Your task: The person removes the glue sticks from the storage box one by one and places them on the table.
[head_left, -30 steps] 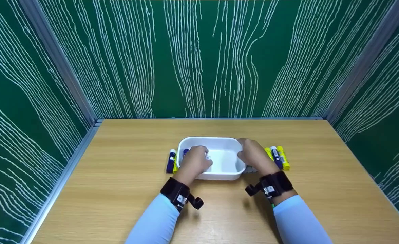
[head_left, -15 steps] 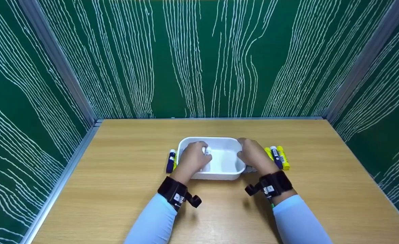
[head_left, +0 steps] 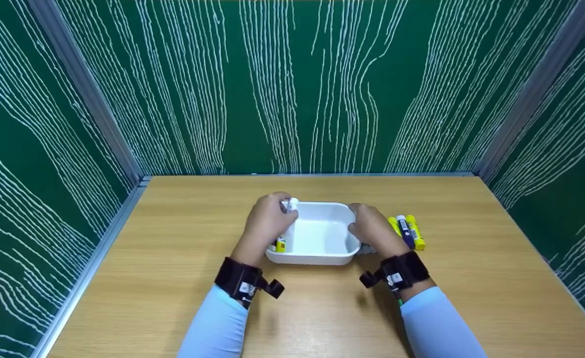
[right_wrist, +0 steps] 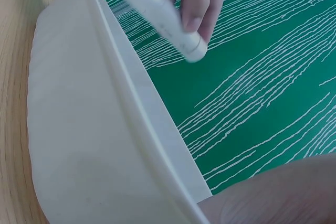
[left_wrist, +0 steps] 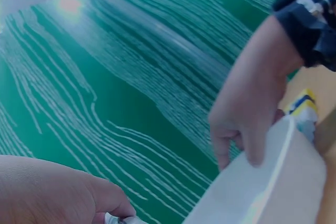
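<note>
My left hand (head_left: 268, 219) holds a white glue stick (head_left: 293, 204) over the left end of a white plastic tray (head_left: 317, 258). In the right wrist view the white stick is slanted between the thumb and fingers, raised above the tray rim. Beside my left wrist, a yellow glue stick (head_left: 280, 244) and a dark piece show at the tray's left end. My right hand (head_left: 374, 226) grips the tray's right rim, its fingers over the edge, as the left wrist view also shows.
Right of the tray, yellow glue sticks (head_left: 415, 231) and a dark blue one with a white cap (head_left: 405, 231) lie on the wooden table (head_left: 198, 209). Something grey (head_left: 366, 248) lies partly under the right hand. Green panels (head_left: 322, 89) with white lines stand behind and at both sides.
My left hand has lifted up and leftward out of the tray with the white glue stick. It now hides the sticks left of the tray. The right hand has stayed put.
</note>
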`<state>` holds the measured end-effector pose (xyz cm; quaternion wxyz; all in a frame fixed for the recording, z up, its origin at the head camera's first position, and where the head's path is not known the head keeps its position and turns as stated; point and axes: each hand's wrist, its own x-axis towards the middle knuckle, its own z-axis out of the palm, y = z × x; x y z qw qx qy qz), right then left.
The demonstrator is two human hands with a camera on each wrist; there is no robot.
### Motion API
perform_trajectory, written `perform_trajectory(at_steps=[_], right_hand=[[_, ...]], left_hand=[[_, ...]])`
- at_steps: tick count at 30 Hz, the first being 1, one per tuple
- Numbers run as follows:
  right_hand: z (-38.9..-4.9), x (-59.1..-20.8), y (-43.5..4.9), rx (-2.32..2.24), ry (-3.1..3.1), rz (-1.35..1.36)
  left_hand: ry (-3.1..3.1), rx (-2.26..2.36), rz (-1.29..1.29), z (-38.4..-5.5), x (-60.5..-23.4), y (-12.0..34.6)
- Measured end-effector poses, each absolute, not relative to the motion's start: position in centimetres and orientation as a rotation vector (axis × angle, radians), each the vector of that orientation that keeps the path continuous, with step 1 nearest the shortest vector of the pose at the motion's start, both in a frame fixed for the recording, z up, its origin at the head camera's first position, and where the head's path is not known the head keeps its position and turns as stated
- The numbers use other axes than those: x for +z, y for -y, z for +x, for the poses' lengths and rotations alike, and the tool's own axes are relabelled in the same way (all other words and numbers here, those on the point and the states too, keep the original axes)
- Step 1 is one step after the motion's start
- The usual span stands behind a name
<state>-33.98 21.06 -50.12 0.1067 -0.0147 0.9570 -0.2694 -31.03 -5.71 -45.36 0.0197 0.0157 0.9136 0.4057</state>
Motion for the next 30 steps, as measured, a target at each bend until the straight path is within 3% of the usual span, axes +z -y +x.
perform_trajectory(at_steps=[19,30], right_hand=[[-34.2,-50.1,-21.0,-0.803,-2.787,-0.039],[-34.2,-50.5,-21.3,-0.832,-2.833,-0.115]], left_hand=[[-2.869,1.293,-0.092,-31.0,-43.5,10.3],[-2.948,1.031,-0.209,-31.9,-44.4,12.5]])
